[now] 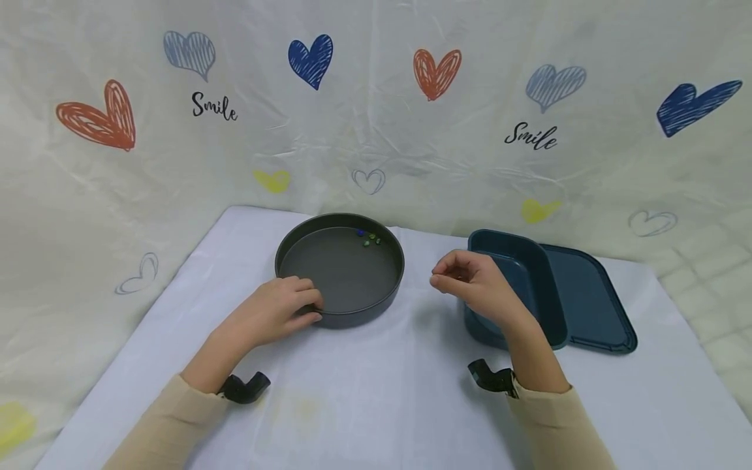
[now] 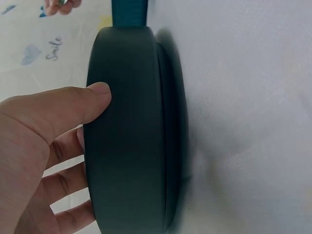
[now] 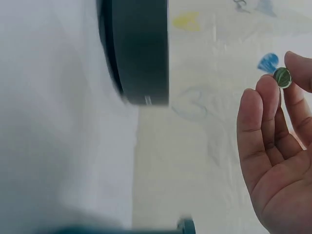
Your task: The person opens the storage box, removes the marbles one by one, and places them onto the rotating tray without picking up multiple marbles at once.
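A round dark grey pan (image 1: 346, 277) stands on the white-covered table. My left hand (image 1: 281, 310) grips its near-left rim, the thumb (image 2: 97, 100) against the outer wall and the other fingers over the edge. Inside the pan, near its far right side, lie a blue marble (image 1: 361, 232) and several small green marbles (image 1: 371, 237). My right hand (image 1: 476, 287) is raised between the pan and a dark teal box. In the right wrist view it pinches a green glass marble (image 3: 282, 77) between thumb and fingertips.
The rectangular teal box (image 1: 555, 307) stands right of the pan, partly hidden by my right hand and forearm. A matching flat lid (image 1: 587, 297) lies beside it at the right. Behind the table hangs a pale sheet (image 1: 364, 124) printed with hearts.
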Demonstrator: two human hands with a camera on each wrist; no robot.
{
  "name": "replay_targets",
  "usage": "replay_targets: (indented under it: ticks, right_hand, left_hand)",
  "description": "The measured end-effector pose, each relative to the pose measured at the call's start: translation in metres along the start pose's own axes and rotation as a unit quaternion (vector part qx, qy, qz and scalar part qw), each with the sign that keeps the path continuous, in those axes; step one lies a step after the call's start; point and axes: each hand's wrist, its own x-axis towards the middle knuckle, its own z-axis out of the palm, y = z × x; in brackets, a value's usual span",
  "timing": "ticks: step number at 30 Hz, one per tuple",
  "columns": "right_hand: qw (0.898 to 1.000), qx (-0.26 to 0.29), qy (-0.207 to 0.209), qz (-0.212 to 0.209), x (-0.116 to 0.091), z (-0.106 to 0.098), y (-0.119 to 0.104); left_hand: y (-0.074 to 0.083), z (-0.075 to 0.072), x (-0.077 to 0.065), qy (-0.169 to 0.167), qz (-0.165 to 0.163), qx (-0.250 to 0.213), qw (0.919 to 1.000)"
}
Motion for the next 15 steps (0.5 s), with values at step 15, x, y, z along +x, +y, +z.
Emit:
replay_targets:
  ticks: [15]
  right_hand:
    - [0.997, 0.037, -0.067, -0.014, 0.045, 0.053, -0.004]
  left_hand:
    - [-0.002, 0.003, 0.001, 0.01, 0.01, -0.003, 0.9999]
